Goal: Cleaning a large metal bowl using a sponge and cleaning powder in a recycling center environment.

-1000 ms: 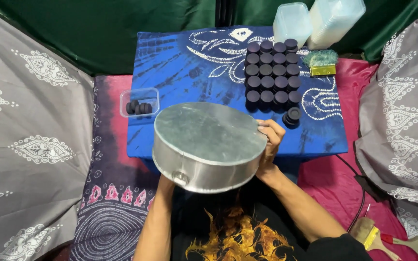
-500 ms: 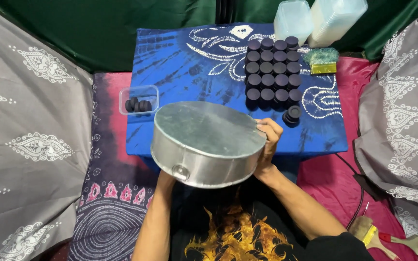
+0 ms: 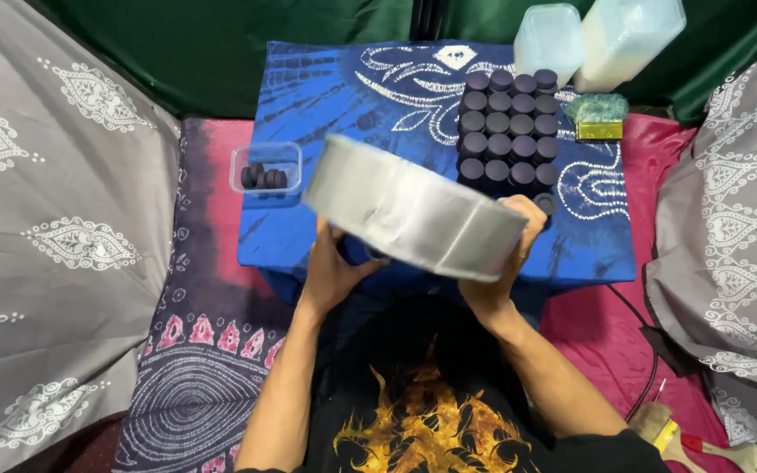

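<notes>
Green cloth hangs across the top of the frame, and grey patterned cushions (image 3: pixel 54 245) flank the scene at left and right. In the upper middle we see a low table (image 3: pixel 326 236) draped in a blue tie-dye cloth with white swirls, set on a red and purple patterned cloth (image 3: pixel 212 350).

At the centre of the frame we hold a round, shallow metal tin (image 3: pixel 413 206), tilted so that its side wall faces the camera; it slopes down from upper left to lower right, just above the near edge of the table. Our left hand (image 3: pixel 335 267) grips it from below at its left end, fingers curled up behind the wall. Our right hand (image 3: pixel 510 263) clasps the right end, with the fingertips showing over the rim.

Just beyond the tin, in the upper right of the table, stands a tight block of small dark round jars (image 3: pixel 510 123) in rows. To their right lies a small gold box with a green scrubby pad on top (image 3: pixel 597 118). Two translucent white plastic containers (image 3: pixel 597 39) sit at the table's far edge. At the table's left edge, a clear plastic tub (image 3: pixel 266 166) holds a few more dark lids. A paintbrush (image 3: pixel 685 438) lies in the lower right corner.
</notes>
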